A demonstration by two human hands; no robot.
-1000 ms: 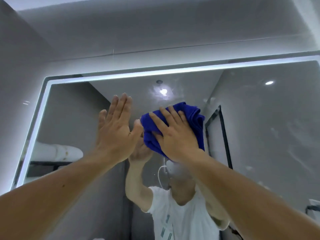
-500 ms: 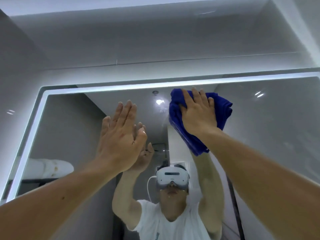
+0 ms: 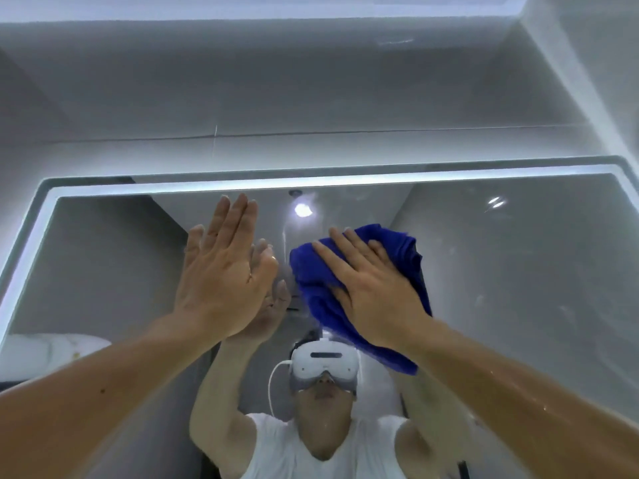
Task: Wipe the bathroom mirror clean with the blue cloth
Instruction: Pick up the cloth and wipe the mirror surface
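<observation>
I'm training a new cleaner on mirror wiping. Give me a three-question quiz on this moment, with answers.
1. True or false: the left hand holds the blue cloth.
2. Where on the mirror is the cloth pressed?
A. upper middle, below the lit top edge
B. bottom left corner
C. far right edge
3. Fill in: the right hand lies ____ on the cloth, fingers spread.

Key
1. False: the right hand presses the cloth; the left is open, flat, against the glass with nothing in it.
2. A
3. flat
</observation>
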